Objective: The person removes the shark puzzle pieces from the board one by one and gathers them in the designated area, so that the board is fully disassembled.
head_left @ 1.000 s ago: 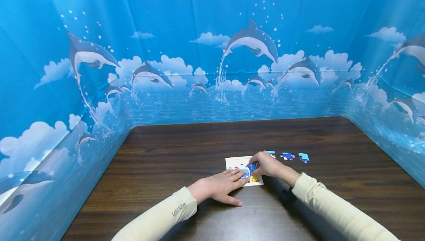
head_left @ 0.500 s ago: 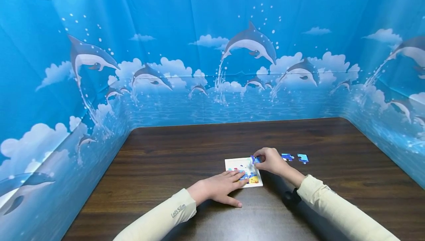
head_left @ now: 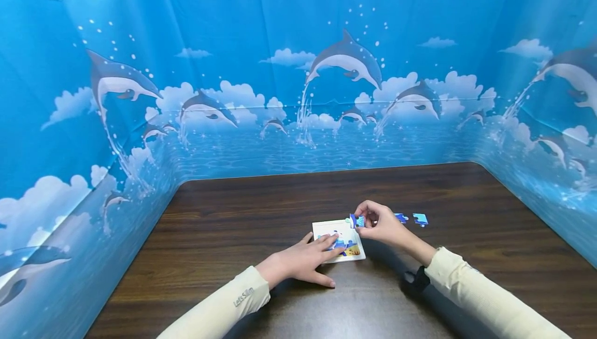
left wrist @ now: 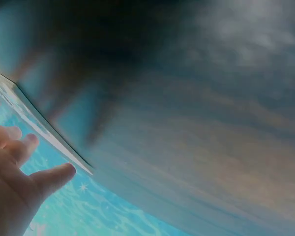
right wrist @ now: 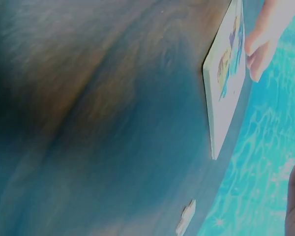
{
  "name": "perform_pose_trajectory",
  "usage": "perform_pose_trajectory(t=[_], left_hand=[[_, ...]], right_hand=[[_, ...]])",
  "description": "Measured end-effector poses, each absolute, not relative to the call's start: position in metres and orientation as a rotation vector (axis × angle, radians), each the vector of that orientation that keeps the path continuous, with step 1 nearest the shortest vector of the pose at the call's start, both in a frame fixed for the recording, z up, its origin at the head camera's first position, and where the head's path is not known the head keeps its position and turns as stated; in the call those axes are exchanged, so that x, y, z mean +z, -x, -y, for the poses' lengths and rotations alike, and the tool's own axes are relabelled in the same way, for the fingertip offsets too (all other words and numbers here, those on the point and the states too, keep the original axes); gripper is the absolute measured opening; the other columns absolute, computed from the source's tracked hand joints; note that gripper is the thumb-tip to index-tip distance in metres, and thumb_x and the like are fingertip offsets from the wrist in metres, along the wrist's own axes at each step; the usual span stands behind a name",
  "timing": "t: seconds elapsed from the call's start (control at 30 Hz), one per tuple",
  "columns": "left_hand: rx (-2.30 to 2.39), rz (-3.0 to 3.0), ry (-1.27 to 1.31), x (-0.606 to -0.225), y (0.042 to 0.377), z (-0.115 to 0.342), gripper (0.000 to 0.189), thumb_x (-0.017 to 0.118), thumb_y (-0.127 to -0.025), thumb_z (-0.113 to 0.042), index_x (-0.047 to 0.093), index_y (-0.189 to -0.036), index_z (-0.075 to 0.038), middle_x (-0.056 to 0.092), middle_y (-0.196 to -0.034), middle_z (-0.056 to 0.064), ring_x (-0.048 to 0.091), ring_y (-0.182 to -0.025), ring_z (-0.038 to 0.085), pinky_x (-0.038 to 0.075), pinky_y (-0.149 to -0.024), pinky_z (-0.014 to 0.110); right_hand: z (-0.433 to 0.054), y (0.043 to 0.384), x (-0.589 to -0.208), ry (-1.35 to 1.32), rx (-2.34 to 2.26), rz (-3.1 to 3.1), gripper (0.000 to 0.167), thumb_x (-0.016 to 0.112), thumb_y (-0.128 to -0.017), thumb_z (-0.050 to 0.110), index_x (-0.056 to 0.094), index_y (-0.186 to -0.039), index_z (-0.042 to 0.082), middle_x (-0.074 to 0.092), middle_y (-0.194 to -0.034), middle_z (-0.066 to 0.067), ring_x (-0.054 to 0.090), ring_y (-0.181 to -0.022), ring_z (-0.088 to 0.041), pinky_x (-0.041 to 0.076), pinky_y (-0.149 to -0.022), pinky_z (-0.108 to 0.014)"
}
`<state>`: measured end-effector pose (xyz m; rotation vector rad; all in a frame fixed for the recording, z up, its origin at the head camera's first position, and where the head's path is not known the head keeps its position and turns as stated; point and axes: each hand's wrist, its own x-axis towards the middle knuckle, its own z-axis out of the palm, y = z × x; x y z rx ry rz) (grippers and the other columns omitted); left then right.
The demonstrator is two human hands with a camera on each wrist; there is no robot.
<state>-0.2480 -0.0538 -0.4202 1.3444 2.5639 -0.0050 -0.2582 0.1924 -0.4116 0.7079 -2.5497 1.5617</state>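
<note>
My left hand [head_left: 308,261] lies with its fingers spread on a white-framed puzzle board [head_left: 354,257], covering part of its picture. At the board's upper right corner, my right hand [head_left: 384,227] pinches a blue jigsaw piece [head_left: 354,220] between thumb and finger. The piece looks tilted up; whether it touches the board is hard to tell. A patch of yellow and blue picture shows beside the left fingertips. In the left wrist view, the board [left wrist: 44,128] is seen edge-on near the left hand [left wrist: 19,182]. The right wrist view shows the board [right wrist: 223,118] from its side.
Blue loose pieces lie on the dark wooden table [head_left: 242,209] right of the board: one [head_left: 401,217] partly behind the right hand, another [head_left: 420,219] farther right. A blue dolphin-print curtain [head_left: 280,147] encloses the table's back and sides.
My right hand has moved from over the board's picture to its upper right corner, with the blue jigsaw piece held. My left hand stays on the board, its fingers now spread wider.
</note>
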Motion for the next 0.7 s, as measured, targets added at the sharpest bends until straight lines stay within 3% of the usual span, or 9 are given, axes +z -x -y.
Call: perform_pose_trajectory(t=[0.2,0.7], left_hand=[[-0.055,-2.596,-1.334,-0.422,0.249,0.059,0.080,0.051,-0.085,-0.064,0.021,-0.151,-0.029,0.013,-0.159,0.003,0.016,-0.147,0.021,0.019,-0.113,0.059],[-0.039,-2.567,-1.306,-0.420,0.248,0.065,0.083,0.053,-0.084,-0.063,0.017,-0.151,-0.030,0.009,-0.160,0.003,0.013,-0.147,0.022,0.015,-0.114,0.059]], right_hand=[[-0.208,0.254,-0.413,-0.772,1.549,2.588,0.025,0.071,-0.076,0.000,0.058,-0.096,0.006,0.048,-0.073,-0.007,0.040,-0.053,-0.002,0.036,-0.048,-0.019],[-0.281,0.239,-0.416,-0.831,1.486,2.613,0.024,0.066,-0.075,-0.007,0.055,-0.095,0.003,0.046,-0.068,0.000,0.040,-0.055,0.000,0.037,-0.046,-0.023]])
